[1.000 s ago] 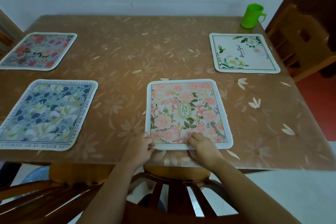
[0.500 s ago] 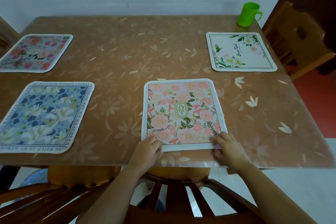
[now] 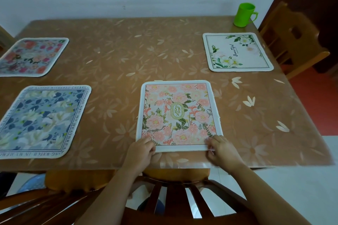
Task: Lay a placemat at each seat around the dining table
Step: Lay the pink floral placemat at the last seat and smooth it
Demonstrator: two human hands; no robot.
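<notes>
A pink floral placemat [image 3: 178, 113] lies flat near the front edge of the brown dining table [image 3: 128, 56]. My left hand [image 3: 140, 151] grips its near left corner and my right hand [image 3: 222, 150] grips its near right corner. A blue floral placemat [image 3: 40, 120] lies at the front left, a red-flowered placemat [image 3: 31, 56] at the far left, and a white placemat [image 3: 236, 52] with green leaves at the far right.
A green mug [image 3: 245, 14] stands at the table's far right corner. A wooden chair [image 3: 292, 38] sits to the right of the table. Another chair's back [image 3: 175, 197] is right below my arms at the front edge.
My right hand slid from the middle of the pink placemat's near edge to its right corner. The left hand stayed at the left corner. The mat shifted slightly.
</notes>
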